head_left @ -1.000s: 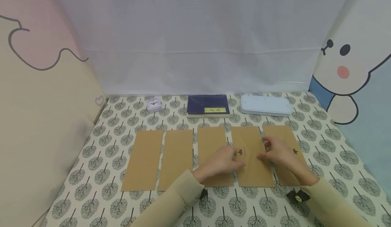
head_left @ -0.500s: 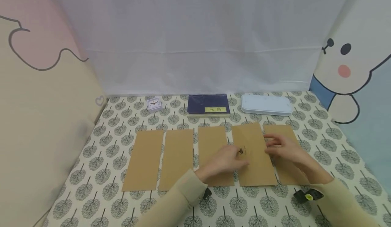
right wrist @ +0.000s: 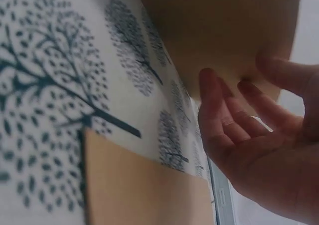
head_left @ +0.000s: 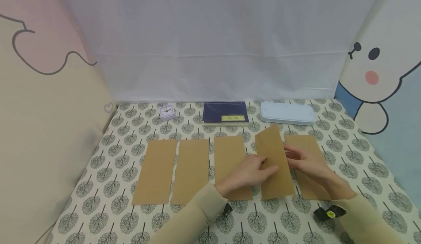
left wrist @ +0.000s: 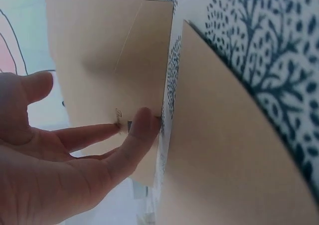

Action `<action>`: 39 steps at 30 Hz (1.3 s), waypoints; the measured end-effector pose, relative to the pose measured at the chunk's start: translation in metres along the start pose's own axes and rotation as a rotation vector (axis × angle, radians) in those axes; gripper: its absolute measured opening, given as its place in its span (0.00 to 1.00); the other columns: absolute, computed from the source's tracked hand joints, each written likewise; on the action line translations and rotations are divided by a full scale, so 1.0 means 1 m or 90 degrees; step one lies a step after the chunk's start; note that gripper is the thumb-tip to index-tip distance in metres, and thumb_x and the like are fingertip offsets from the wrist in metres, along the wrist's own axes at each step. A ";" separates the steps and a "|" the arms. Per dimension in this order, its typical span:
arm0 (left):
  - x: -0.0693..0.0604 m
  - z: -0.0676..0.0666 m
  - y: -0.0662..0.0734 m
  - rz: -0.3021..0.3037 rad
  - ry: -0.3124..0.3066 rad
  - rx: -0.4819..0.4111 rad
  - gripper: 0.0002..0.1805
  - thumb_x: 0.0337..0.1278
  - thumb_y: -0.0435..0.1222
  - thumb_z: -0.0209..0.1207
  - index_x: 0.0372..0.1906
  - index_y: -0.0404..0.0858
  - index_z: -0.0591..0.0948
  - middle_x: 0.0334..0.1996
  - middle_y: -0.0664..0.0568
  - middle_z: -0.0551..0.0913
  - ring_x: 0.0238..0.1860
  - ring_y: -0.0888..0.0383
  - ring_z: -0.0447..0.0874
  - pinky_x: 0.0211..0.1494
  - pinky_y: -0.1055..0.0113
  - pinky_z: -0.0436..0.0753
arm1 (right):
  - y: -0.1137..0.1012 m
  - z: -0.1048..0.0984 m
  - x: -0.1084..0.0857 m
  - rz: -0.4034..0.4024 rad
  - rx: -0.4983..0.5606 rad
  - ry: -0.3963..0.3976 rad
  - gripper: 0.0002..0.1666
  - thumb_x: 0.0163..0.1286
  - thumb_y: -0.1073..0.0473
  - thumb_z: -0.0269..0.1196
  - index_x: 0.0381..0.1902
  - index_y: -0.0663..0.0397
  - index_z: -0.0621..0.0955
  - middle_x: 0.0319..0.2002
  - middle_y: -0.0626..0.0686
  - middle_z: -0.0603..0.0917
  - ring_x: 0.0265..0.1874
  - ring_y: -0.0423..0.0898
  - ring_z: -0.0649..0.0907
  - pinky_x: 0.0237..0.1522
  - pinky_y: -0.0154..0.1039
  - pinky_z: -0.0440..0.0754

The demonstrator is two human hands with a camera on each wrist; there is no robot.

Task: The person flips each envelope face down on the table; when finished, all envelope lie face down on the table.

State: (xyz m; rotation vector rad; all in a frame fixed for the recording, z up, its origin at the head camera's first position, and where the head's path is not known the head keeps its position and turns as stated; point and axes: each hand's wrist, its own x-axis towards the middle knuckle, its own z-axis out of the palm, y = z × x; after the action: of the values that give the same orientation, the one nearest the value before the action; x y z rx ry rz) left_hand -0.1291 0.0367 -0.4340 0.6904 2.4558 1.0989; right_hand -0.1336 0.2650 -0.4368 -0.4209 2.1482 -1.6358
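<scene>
The fourth kraft envelope [head_left: 275,151] from the left leaned up off the tablecloth [head_left: 248,210], left hand [head_left: 250,170] and right hand [head_left: 306,164] touching opposite faces, fingers spread; seemingly a turning step, next calling for steady support at the raised edge

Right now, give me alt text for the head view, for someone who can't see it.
A brown envelope tilts up, its right edge raised, between a person's left hand and right hand. It is fourth from the left in a row of five; the other envelopes lie flat on a tree-print tablecloth. Behind: a clock, a blue book, a white case.
</scene>
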 end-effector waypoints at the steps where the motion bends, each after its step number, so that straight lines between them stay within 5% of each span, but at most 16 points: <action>1: 0.000 0.000 0.000 0.000 0.006 -0.007 0.30 0.64 0.59 0.50 0.54 0.39 0.78 0.36 0.54 0.81 0.34 0.64 0.78 0.36 0.71 0.78 | 0.000 0.002 0.000 0.006 -0.017 -0.009 0.36 0.71 0.61 0.57 0.71 0.67 0.56 0.62 0.72 0.67 0.59 0.59 0.72 0.51 0.45 0.75; 5: 0.002 0.001 0.003 0.015 0.013 -0.021 0.36 0.67 0.61 0.42 0.66 0.38 0.70 0.50 0.50 0.80 0.47 0.60 0.79 0.47 0.68 0.77 | 0.000 0.010 0.001 0.031 -0.027 -0.045 0.41 0.71 0.57 0.57 0.74 0.63 0.51 0.65 0.72 0.62 0.62 0.66 0.66 0.53 0.47 0.73; 14: -0.001 0.000 0.008 0.013 -0.003 -0.065 0.37 0.70 0.61 0.31 0.73 0.43 0.59 0.62 0.50 0.72 0.57 0.58 0.73 0.55 0.66 0.73 | -0.006 0.017 0.001 0.070 0.011 -0.079 0.44 0.74 0.56 0.54 0.75 0.60 0.43 0.64 0.74 0.62 0.50 0.58 0.79 0.56 0.56 0.70; 23: -0.005 -0.004 0.014 0.011 0.040 -0.202 0.31 0.71 0.57 0.38 0.73 0.51 0.59 0.48 0.53 0.82 0.38 0.60 0.81 0.36 0.67 0.77 | -0.010 0.016 -0.003 0.055 0.019 -0.068 0.40 0.76 0.55 0.51 0.76 0.51 0.44 0.65 0.76 0.59 0.53 0.64 0.76 0.53 0.55 0.73; 27: -0.007 -0.008 0.016 0.022 0.075 -0.275 0.31 0.71 0.51 0.45 0.73 0.44 0.59 0.55 0.54 0.78 0.45 0.65 0.80 0.43 0.70 0.78 | -0.009 0.017 -0.001 0.046 0.000 -0.047 0.39 0.74 0.56 0.55 0.75 0.52 0.50 0.63 0.75 0.63 0.52 0.63 0.76 0.48 0.53 0.78; 32: -0.006 -0.012 0.010 0.083 0.110 -0.368 0.27 0.72 0.39 0.46 0.72 0.38 0.60 0.55 0.45 0.78 0.43 0.64 0.81 0.43 0.69 0.80 | -0.009 0.016 -0.002 0.043 -0.048 -0.012 0.40 0.69 0.57 0.61 0.73 0.56 0.56 0.58 0.73 0.69 0.50 0.60 0.78 0.42 0.52 0.80; 39: -0.006 -0.015 0.005 0.070 0.151 -0.367 0.29 0.69 0.34 0.50 0.72 0.40 0.60 0.52 0.48 0.80 0.43 0.66 0.81 0.39 0.70 0.81 | -0.010 0.012 -0.004 0.013 -0.104 0.015 0.42 0.64 0.59 0.66 0.71 0.60 0.59 0.52 0.68 0.73 0.46 0.59 0.79 0.40 0.45 0.82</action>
State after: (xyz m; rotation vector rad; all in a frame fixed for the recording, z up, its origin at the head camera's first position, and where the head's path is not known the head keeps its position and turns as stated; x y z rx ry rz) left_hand -0.1301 0.0271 -0.4197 0.5334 2.1175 1.9133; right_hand -0.1245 0.2541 -0.4290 -0.4272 2.3059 -1.4662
